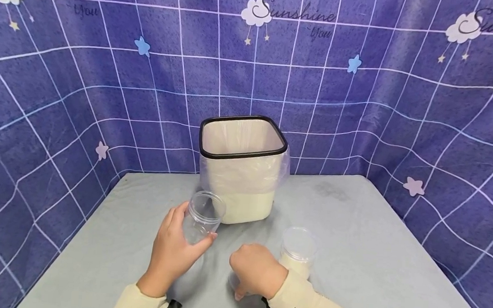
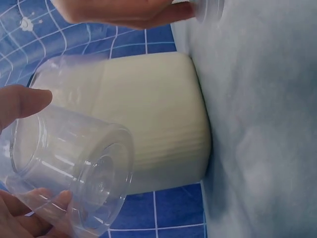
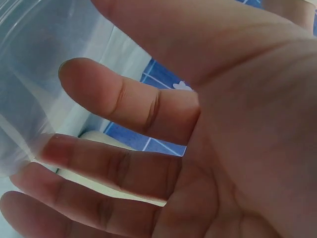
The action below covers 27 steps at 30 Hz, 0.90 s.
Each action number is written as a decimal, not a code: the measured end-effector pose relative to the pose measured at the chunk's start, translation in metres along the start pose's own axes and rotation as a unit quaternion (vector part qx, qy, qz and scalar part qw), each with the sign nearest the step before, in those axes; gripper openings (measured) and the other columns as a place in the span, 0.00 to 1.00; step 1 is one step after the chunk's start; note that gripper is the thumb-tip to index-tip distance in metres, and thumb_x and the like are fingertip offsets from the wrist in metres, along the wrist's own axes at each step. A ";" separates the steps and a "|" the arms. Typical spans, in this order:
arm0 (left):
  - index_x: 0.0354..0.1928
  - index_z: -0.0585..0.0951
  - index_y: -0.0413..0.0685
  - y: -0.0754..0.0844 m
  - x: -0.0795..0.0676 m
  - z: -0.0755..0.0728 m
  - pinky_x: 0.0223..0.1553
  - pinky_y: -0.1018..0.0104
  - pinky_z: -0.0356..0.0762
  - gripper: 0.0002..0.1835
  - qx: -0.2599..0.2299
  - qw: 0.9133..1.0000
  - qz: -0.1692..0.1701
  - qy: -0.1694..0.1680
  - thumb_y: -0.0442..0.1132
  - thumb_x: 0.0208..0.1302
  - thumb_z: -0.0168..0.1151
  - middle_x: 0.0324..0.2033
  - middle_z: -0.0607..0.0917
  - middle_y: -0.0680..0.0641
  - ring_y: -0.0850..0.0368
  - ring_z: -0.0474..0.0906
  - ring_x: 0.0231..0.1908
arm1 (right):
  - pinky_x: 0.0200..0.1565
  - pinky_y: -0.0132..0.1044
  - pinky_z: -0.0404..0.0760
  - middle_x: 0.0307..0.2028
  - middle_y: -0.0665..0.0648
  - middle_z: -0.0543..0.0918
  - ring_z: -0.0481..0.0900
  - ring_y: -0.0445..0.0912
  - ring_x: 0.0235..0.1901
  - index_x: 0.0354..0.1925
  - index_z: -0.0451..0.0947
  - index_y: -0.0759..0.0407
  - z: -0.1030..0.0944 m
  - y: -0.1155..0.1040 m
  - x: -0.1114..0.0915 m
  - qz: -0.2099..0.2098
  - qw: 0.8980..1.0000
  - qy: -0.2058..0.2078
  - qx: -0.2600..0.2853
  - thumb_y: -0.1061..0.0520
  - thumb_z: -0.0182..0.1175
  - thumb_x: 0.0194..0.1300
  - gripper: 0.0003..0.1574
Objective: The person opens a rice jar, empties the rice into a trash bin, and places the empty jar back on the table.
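Observation:
My left hand (image 1: 175, 244) grips a clear plastic jar (image 1: 203, 215), tilted and with no lid on its mouth, in front of the bin. In the left wrist view the see-through jar (image 2: 74, 173) lies between the thumb and the fingers. Lower and to the right, my right hand (image 1: 257, 269) holds a clear round piece that looks like a lid (image 2: 210, 10), close above the table or on it. Fingertips (image 3: 52, 148) meet that clear plastic in the right wrist view; the palm hides much of it from above.
A cream bin (image 1: 247, 204) with a black rim and a clear liner stands at the back middle. Just beyond the right wrist is another clear container (image 1: 299, 246) with a pale lower part. Grey cloth (image 1: 352, 238) covers the table; purple-blue gridded curtains (image 1: 183, 73) surround it.

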<state>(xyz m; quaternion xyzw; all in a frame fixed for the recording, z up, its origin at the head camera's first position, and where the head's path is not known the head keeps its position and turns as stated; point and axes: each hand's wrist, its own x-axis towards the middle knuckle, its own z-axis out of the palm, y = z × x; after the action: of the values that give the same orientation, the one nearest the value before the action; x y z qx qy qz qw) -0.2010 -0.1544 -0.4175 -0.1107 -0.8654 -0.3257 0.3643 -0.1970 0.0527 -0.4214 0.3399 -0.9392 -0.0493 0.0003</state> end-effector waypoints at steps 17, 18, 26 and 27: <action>0.69 0.72 0.43 -0.001 -0.019 0.000 0.52 0.42 0.80 0.52 0.000 0.999 -0.006 -0.042 0.53 0.42 0.85 0.58 0.80 0.43 0.43 0.79 0.57 | 0.27 0.37 0.81 0.20 0.44 0.80 0.78 0.40 0.23 0.22 0.80 0.45 -0.007 0.002 -0.003 0.013 1.000 0.010 0.001 0.34 0.87 0.27 0.30; 0.69 0.72 0.43 -0.002 -0.021 0.000 0.52 0.41 0.80 0.52 -0.001 0.999 -0.008 -0.044 0.53 0.42 0.85 0.58 0.80 0.43 0.43 0.79 0.57 | 0.27 0.38 0.81 0.20 0.44 0.79 0.78 0.40 0.23 0.22 0.80 0.44 -0.007 0.002 -0.003 0.013 1.000 0.011 0.000 0.34 0.87 0.27 0.30; 0.66 0.73 0.39 -0.005 -0.030 0.000 0.53 0.45 0.80 0.50 -0.028 0.998 -0.010 -0.057 0.48 0.40 0.86 0.56 0.80 0.43 0.46 0.80 0.55 | 0.26 0.39 0.81 0.20 0.44 0.79 0.78 0.40 0.23 0.21 0.78 0.44 -0.009 0.001 -0.004 0.020 1.000 0.013 -0.006 0.32 0.86 0.28 0.31; 0.65 0.73 0.39 -0.005 -0.031 0.000 0.53 0.45 0.79 0.49 -0.031 0.998 -0.012 -0.057 0.47 0.39 0.86 0.55 0.80 0.42 0.47 0.80 0.54 | 0.25 0.39 0.81 0.20 0.44 0.79 0.78 0.40 0.23 0.21 0.78 0.44 -0.008 0.001 -0.004 0.020 1.000 0.016 -0.007 0.32 0.86 0.28 0.32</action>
<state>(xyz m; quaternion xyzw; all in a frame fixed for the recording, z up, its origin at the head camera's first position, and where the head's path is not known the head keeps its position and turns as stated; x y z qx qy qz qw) -0.1814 -0.1568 -0.4423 -0.1299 -0.8757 -0.3495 0.3068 -0.1938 0.0552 -0.4129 0.3217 -0.9453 -0.0502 0.0188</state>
